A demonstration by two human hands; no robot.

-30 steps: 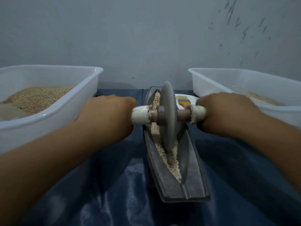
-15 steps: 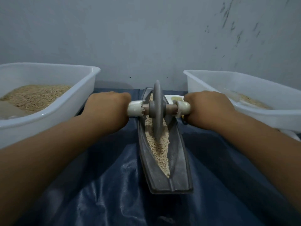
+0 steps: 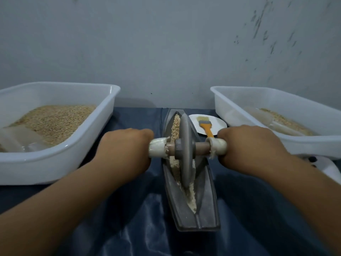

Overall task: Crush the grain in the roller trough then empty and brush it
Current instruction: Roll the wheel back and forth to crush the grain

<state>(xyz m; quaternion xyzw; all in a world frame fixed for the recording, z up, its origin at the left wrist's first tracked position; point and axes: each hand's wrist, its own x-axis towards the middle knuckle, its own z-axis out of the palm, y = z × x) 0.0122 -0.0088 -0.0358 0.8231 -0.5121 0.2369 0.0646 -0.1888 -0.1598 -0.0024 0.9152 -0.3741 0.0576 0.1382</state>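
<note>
Crushing is in hand: left hand and right hand each grip the axle, wheel standing in the trough; next, roll through the whole grain beyond.

Left tub cut off, fingers hidden under handles

Blue sheet w/ trough, tubs, prob. plate

A single head-worn view is given, aimed forward and down from close above the forearms. The left hand and right hand are framed centrally, the wall beyond them.
</note>
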